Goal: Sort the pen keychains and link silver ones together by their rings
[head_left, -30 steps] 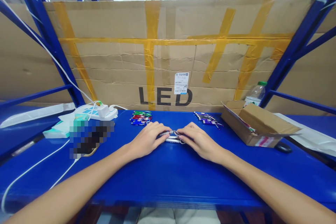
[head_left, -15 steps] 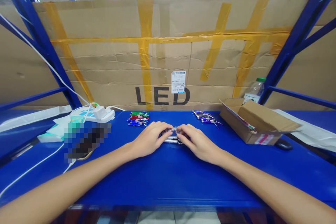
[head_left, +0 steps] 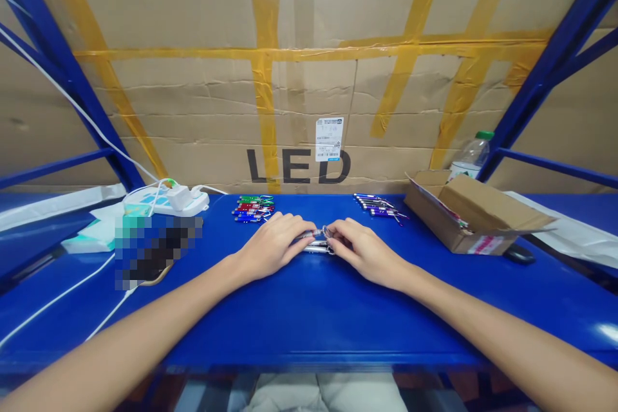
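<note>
Both hands meet at the middle of the blue table (head_left: pixel 309 315). My left hand (head_left: pixel 275 246) pinches a silver keychain penlight (head_left: pixel 316 233) between thumb and fingers. The fingertips of my right hand (head_left: pixel 364 250) are closed on its metal ring or clip (head_left: pixel 326 232). Just below, more silver penlights (head_left: pixel 316 248) lie on the table, partly covered by my fingers. Behind my left hand is a group of green, red and blue penlights (head_left: pixel 253 209) with clips. Purple and dark ones (head_left: pixel 379 206) lie in a row behind my right hand.
To the right stand an open cardboard box (head_left: pixel 454 212), a black mouse-like object (head_left: pixel 520 254) and a bottle with a green cap (head_left: pixel 473 154). At left are a power strip (head_left: pixel 193 205), a pixelated dark object (head_left: pixel 159 257) and white cables. A large cardboard sheet (head_left: pixel 212 116) rises behind.
The camera view has tilted down slightly, so the scene sits higher. My right fingers have shifted a little on the ring; both hands stay at the silver penlight.
</note>
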Tool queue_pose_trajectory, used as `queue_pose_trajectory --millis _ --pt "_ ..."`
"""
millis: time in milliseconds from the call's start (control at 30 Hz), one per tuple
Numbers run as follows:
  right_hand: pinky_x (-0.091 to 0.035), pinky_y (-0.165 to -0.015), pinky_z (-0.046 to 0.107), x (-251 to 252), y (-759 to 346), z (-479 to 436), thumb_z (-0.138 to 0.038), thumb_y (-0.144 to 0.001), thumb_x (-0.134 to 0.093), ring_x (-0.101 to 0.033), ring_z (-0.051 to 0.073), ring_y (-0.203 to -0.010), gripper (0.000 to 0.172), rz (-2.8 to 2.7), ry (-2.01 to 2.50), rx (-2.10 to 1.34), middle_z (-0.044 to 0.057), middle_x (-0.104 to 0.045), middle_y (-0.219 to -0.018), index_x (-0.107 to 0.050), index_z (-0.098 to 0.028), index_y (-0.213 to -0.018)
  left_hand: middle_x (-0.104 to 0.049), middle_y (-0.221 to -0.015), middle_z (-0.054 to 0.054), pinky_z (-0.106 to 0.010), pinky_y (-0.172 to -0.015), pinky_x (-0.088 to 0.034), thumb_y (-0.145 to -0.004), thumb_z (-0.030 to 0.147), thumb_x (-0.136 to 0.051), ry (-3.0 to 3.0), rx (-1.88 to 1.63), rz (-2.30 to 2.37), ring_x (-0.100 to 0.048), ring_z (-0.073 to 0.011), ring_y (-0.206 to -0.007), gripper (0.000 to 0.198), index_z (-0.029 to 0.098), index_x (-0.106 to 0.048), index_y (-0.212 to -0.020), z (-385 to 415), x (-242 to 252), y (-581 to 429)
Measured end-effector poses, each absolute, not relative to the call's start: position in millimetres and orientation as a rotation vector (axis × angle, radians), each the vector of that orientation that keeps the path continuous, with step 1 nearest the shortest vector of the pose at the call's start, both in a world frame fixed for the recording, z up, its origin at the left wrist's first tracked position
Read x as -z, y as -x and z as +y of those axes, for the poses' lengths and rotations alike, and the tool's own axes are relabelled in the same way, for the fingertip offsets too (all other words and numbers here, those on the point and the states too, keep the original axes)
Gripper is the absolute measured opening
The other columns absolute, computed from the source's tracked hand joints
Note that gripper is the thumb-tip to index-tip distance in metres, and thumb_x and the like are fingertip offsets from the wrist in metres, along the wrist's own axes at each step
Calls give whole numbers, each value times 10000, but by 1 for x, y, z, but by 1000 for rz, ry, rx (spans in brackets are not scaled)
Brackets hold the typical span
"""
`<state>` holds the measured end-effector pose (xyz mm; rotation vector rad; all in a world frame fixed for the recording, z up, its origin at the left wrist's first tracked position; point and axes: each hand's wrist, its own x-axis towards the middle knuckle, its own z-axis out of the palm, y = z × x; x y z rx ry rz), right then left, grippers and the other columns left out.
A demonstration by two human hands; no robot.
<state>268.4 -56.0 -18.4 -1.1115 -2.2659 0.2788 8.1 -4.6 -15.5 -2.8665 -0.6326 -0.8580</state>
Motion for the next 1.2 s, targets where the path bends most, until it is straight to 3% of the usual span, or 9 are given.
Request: queue_pose_trajectory --millis 367,567,1000,1200 --pt "-444 -736 307 16 -267 -58 -248 -1058 -613 -604 197 -785 140 -2257 1054 -288 38 -695 -842 -710 -193 -973 -735 -1128 -77 -338 -883 -502 -1150 363 -483 2938 892 -539 -678 -219 -1001 269 193 -657 -1264 -8 17 -6" --pt "-436 -713 299 16 -266 -59 -230 -1012 -662 -612 187 -750 142 -2214 1095 -334 26 -713 -795 -766 -194 -922 -730 -1097 -78 -317 -839 -526 -1150 402 -477 2968 884 -584 -691 -206 -950 307 197 -660 -1287 -8 18 -5" --pt "-392 -695 299 18 -263 -57 -239 -997 -639 -571 175 -724 256 -2161 1114 -370 5 -663 -725 -703 -206 -752 -781 -1100 -48 -311 -821 -503 -1142 334 -504 2894 964 -652 -728 -191 -935 236 214 -690 -1224 -11 16 -7" --pt "-411 -702 308 15 -264 -56 -329 -1004 -623 -585 188 -736 269 -2114 1130 -421 18 -683 -757 -733 -212 -788 -796 -1130 -58 -326 -831 -497 -1139 340 -511 2893 967 -667 -733 -202 -947 241 204 -696 -1215 -15 14 -8"
